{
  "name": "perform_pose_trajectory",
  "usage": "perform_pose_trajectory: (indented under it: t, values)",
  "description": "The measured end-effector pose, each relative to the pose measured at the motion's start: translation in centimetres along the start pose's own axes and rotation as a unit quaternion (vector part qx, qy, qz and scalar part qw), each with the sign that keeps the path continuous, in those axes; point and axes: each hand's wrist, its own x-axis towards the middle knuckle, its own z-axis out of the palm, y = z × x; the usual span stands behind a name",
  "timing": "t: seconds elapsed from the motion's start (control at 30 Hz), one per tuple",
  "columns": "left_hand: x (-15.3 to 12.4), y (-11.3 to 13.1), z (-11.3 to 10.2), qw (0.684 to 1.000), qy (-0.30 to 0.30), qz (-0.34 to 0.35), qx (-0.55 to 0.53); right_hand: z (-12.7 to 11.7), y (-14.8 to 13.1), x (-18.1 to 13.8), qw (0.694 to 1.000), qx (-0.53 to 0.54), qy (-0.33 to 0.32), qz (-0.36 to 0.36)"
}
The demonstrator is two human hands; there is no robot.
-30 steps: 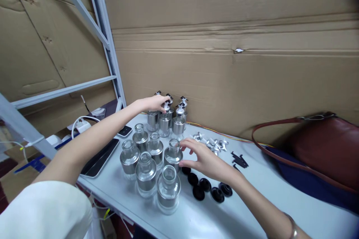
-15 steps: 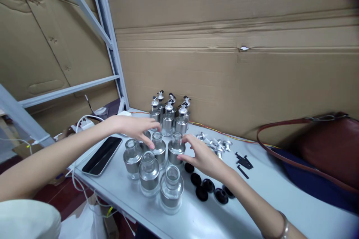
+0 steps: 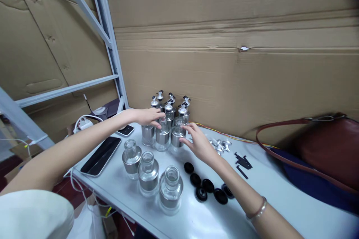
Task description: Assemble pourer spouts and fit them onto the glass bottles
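My left hand lies flat, fingers stretched over the tops of a row of three open glass bottles with silver bands. My right hand has its fingers spread, with the tips against the side of the rightmost bottle of that row. The row stands just in front of several capped bottles with pump heads by the cardboard wall. Three more open bottles stand nearer me on the white table.
Black round caps lie right of the near bottles. Silver pump heads and small black pieces lie farther right. A dark phone lies at the left edge. A brown bag sits at the right. A metal rack stands at the left.
Both hands have slid three of the open bottles back toward the capped ones, leaving three near me. Before that, my left hand came down from the capped bottles.
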Motion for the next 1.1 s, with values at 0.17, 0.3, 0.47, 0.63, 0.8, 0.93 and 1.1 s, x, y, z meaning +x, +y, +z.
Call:
perform_pose_trajectory:
  t: [0.17, 0.3, 0.47, 0.63, 0.8, 0.93, 1.1]
  values:
    - [1.0, -0.6, -0.2, 0.999, 0.033, -0.038, 0.014, -0.5, -1.5, -0.4, 1.0, 0.002, 0.025, 0.01]
    - [-1.6, 0.7, -1.2, 0.993, 0.102, -0.049, 0.009, -2.3, -4.8, -2.7, 0.998, 0.022, 0.06, 0.002]
    - [-7.0, 4.6, -1.3, 0.991, 0.078, -0.04, -0.102, -3.3, -8.5, -6.2, 0.992, 0.016, 0.003, -0.127]
    - [-9.7, 7.6, 0.5, 0.987, -0.003, -0.016, -0.161, -2.2, -9.3, -7.2, 0.991, -0.01, -0.055, -0.125]
    - [-9.9, 7.7, 2.2, 0.986, 0.127, 0.088, -0.069, -2.2, -8.8, -6.2, 0.99, -0.048, -0.038, -0.127]
    - [-9.1, 7.4, 4.0, 0.967, 0.211, 0.127, 0.069, -1.9, -7.9, -5.4, 0.989, -0.05, 0.009, -0.14]
    - [-7.5, 6.5, 4.3, 0.96, 0.228, 0.123, 0.109, -0.9, -6.4, -4.3, 0.986, -0.059, 0.049, -0.151]
